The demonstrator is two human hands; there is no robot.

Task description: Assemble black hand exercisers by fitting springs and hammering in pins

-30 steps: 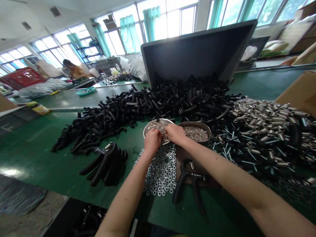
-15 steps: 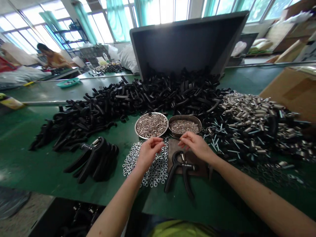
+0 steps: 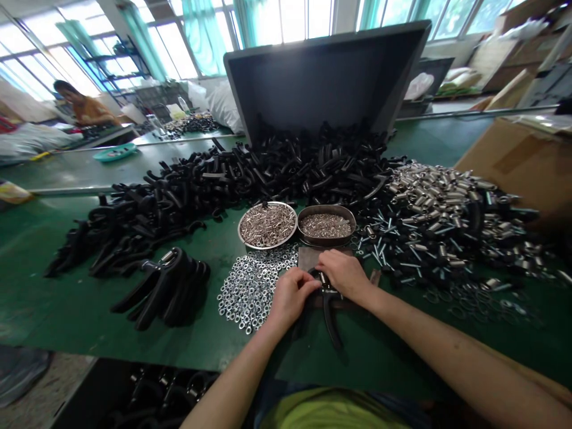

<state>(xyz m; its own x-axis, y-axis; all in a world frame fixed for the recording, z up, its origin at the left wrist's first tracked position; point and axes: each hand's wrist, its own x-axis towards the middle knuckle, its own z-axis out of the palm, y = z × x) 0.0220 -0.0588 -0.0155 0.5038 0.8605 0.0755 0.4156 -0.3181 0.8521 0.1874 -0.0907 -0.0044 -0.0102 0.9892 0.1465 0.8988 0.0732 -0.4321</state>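
My left hand (image 3: 291,296) and my right hand (image 3: 343,273) meet over the top of a black hand gripper (image 3: 331,316) that lies on the green table (image 3: 71,316) in front of me. Both hands have their fingers curled and pinched at the gripper's spring end. What the fingertips hold there is too small to make out. Just beyond the hands stand two round metal dishes: the left dish (image 3: 267,224) holds small metal pins, the right dish (image 3: 326,225) holds tiny silvery parts. A spread of shiny washers (image 3: 250,285) lies left of my left hand.
A big heap of black handles (image 3: 250,179) spills from a tilted dark bin (image 3: 326,77). Springs and bolts (image 3: 442,214) are piled at the right. Assembled grippers (image 3: 170,289) are stacked at the left. A cardboard box (image 3: 522,164) stands far right. Another person (image 3: 83,107) works at the far left.
Both hands drew back from the left dish toward me, then came down onto the spring end of the black hand gripper. The camera tilted slightly downward.
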